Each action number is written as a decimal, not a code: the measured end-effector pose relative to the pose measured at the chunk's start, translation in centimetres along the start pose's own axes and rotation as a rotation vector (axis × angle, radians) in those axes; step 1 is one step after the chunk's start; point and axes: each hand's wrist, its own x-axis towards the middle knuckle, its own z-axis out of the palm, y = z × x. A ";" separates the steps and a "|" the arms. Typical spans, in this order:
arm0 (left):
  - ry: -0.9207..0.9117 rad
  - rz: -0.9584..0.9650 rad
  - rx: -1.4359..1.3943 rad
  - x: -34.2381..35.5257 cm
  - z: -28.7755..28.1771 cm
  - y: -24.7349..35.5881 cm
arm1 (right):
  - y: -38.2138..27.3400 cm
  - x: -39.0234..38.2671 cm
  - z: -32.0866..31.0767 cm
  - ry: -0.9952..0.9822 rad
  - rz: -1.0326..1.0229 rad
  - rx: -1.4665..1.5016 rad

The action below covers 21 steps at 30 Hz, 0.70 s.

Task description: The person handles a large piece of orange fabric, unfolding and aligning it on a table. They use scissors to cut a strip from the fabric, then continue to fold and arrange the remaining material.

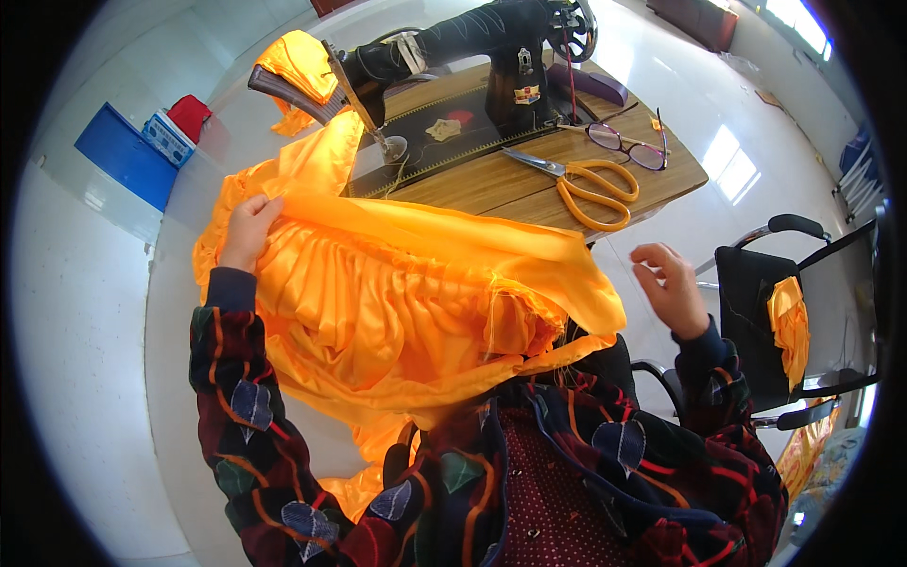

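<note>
Shiny orange fabric (378, 283) with gathered pleats and a flat band along its far edge spreads over my lap and up against the sewing machine table. At the fabric's left end, my left hand (248, 232) pinches the band between thumb and fingers. My right hand (671, 288) is raised in the air just right of the fabric's other end, touching nothing, its fingers loosely curled and apart. Beyond the fabric stands a black sewing machine (453, 42), and part of the cloth lies beside its needle area. Loose threads hang at the gathered right end.
On the wooden table (491, 184) lie orange-handled scissors (576, 184) and a pair of glasses (628, 146), near a dark purple case (590, 83). A black chair (746, 312) holding an orange cloth piece (788, 326) stands at right. A blue box (128, 151) is at far left.
</note>
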 end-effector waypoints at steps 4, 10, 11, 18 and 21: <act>0.003 0.016 0.040 -0.5 -0.3 -0.2 | -5.4 1.5 4.0 -0.162 -0.217 0.200; -0.030 -0.012 0.153 -1.0 -0.7 -0.6 | -8.1 3.2 7.7 -0.154 -0.288 0.224; -0.034 -0.010 0.139 -1.0 -0.7 -0.7 | -8.1 3.5 7.8 -0.177 -0.302 0.253; -0.131 -0.045 0.176 -1.2 -1.4 -0.3 | -7.9 4.2 8.6 -0.328 -0.314 0.212; -0.193 -0.058 0.009 -2.4 -2.1 0.8 | -7.8 4.4 9.6 -0.365 -0.315 0.272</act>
